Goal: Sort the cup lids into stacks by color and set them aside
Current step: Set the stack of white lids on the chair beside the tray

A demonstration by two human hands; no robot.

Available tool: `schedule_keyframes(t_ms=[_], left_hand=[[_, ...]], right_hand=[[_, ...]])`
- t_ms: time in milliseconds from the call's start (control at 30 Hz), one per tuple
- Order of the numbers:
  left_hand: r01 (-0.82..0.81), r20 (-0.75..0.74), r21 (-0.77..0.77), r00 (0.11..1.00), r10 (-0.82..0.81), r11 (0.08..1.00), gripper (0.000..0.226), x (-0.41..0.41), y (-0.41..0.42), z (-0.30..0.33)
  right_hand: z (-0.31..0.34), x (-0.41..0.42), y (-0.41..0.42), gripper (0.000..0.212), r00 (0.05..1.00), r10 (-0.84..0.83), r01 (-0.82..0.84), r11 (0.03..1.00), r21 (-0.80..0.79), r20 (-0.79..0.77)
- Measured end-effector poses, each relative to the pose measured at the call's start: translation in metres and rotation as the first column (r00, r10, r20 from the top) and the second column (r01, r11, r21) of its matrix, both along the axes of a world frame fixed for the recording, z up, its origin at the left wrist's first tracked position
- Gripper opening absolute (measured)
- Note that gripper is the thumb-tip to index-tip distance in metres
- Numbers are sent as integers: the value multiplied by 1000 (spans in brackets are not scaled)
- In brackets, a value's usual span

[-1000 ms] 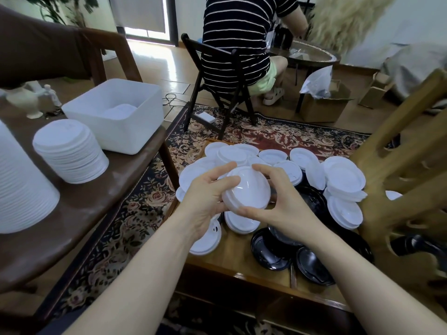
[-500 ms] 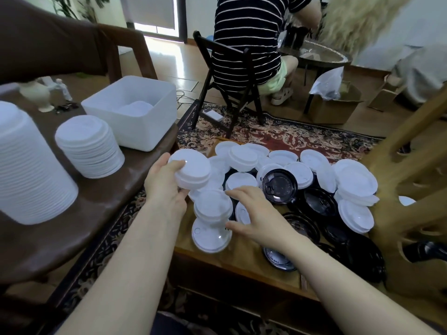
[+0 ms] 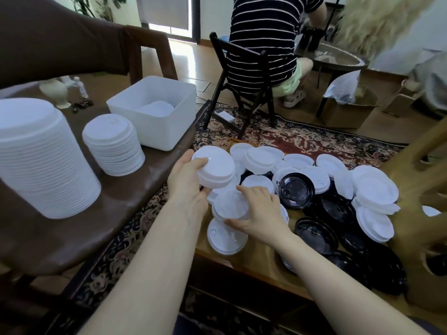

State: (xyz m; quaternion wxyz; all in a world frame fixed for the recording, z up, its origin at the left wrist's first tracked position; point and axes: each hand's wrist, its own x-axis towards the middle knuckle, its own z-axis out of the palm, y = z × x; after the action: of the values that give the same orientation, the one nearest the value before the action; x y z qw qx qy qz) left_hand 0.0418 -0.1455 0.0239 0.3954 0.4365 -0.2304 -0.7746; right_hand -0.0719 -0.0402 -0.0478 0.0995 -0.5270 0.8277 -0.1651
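White cup lids [image 3: 261,157] and black cup lids [image 3: 316,234] lie jumbled on a low wooden table [image 3: 256,258], round, thin, smooth plastic discs with raised rims; most of the white ones face up or lean at slight tilts, overlapping one another, while the glossy black ones lie flatter toward the near right. One black lid [image 3: 296,190] sits on top of white lids with its flat face up. The left hand [image 3: 187,183] grips a small stack of white lids [image 3: 215,169] from its left edge, thumb over the top, the stack tilted so its flat top faces up and toward the camera. The right hand [image 3: 260,211] curls its thumb and fingers around another short white stack [image 3: 229,205] just below, its top face up; under it lies a single white lid [image 3: 226,238] flat on the wood. To the left, on a brown cushioned seat [image 3: 116,201], stand two sorted white stacks with ribbed-looking sides: a tall wide stack [image 3: 41,158] and a shorter stack [image 3: 112,145]. Behind these sits a white, matte, square-sided plastic bin [image 3: 154,112] with lids inside. A patterned rug [image 3: 290,139] covers the floor beyond, where a person in a striped shirt [image 3: 263,37] sits on a dark chair [image 3: 242,76].
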Motion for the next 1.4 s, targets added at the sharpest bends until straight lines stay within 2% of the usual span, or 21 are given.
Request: schedule_keyframes(t_ms=[167, 300, 400, 467, 567, 667, 800, 900, 1000, 1100, 1167, 1267, 1400], left_hand=[[4, 22, -7, 1000, -4, 1000, 56, 0, 2, -4], [45, 83, -31, 996, -42, 999, 53, -6, 8, -5], [178, 126, -42, 977, -171, 983, 47, -15, 19, -6], [318, 147, -54, 940, -308, 946, 44, -21, 29, -7], [470, 193, -67, 872, -450, 880, 42, -27, 41, -11], [546, 187, -81, 830, -526, 834, 43, -29, 47, -13], [602, 187, -166, 797, -575, 781, 33, -31, 54, -12], [575, 212, -214, 816, -537, 789, 38, -33, 58, -13], [555, 250, -296, 831, -497, 777, 39, -34, 61, -13], [577, 304, -370, 816, -492, 728, 43, -35, 65, -14], [584, 309, -372, 811, -497, 721, 45, -35, 66, -15], [557, 272, -323, 829, -488, 765, 42, -35, 61, -14], [537, 216, -250, 842, -494, 806, 38, -33, 56, -12]], right_hand=[[23, -15, 9, 79, 993, -53, 68, 987, -146, 104], [43, -40, 32, 79, 979, -125, 169, 941, -293, 162], [49, -53, 52, 78, 955, -32, 155, 902, -403, 296], [50, -57, 63, 79, 953, 25, 114, 894, -432, 303], [50, -63, 73, 82, 954, 81, 48, 911, -411, 290], [55, -72, 79, 85, 946, 132, -13, 928, -373, 297], [60, -74, 81, 81, 914, 172, -55, 950, -307, 368], [58, -69, 79, 73, 865, 220, -121, 964, -238, 451], [58, -57, 75, 68, 800, 102, 31, 977, -210, 591], [54, -47, 71, 66, 823, -31, 194, 954, -229, 567], [55, -46, 71, 58, 824, -57, 230, 943, -242, 563], [60, -55, 75, 48, 827, 8, 158, 956, -246, 563], [61, -68, 82, 59, 890, 198, -96, 962, -257, 411]])
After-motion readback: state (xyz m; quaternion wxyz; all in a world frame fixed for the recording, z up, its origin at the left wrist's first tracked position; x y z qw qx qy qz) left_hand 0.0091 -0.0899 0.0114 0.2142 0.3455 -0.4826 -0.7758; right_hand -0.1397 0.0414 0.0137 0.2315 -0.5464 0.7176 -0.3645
